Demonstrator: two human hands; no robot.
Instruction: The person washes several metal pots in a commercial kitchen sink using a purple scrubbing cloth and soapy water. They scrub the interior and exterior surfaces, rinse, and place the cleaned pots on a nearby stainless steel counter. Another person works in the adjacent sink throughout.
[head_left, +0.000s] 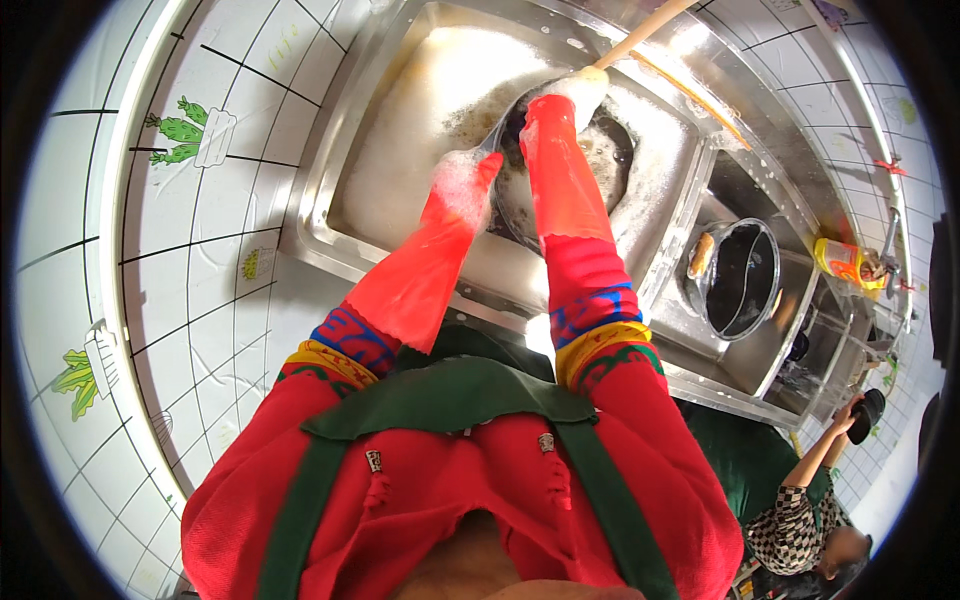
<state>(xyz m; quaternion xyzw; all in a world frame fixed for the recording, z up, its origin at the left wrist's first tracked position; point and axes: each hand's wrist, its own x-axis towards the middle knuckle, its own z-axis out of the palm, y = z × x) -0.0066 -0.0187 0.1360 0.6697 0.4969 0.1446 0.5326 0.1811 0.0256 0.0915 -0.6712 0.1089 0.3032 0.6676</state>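
Note:
Both my hands wear long red rubber gloves wet with suds. My left hand (466, 184) grips the near-left rim of a large round metal pan (538, 199), its thumb lying along the rim. The pan sits tilted in the foamy water of a stainless steel sink (313, 206). Over the pan's far side is my right hand (574, 94), largely hidden by foam. A light wooden handle (645, 31) runs from beside it towards the top right; whether the fingers close on it is hidden. Dark, cloudy water shows inside the pan.
Right of the sink, a second basin holds a divided metal pot (742, 279). An orange-brown stick (694, 97) lies on the back ledge. A yellow bottle (847, 262) stands farther right. At the lower right, a co-worker (795, 517) holds a dark object (866, 416). A tiled wall (217, 202) rises at left.

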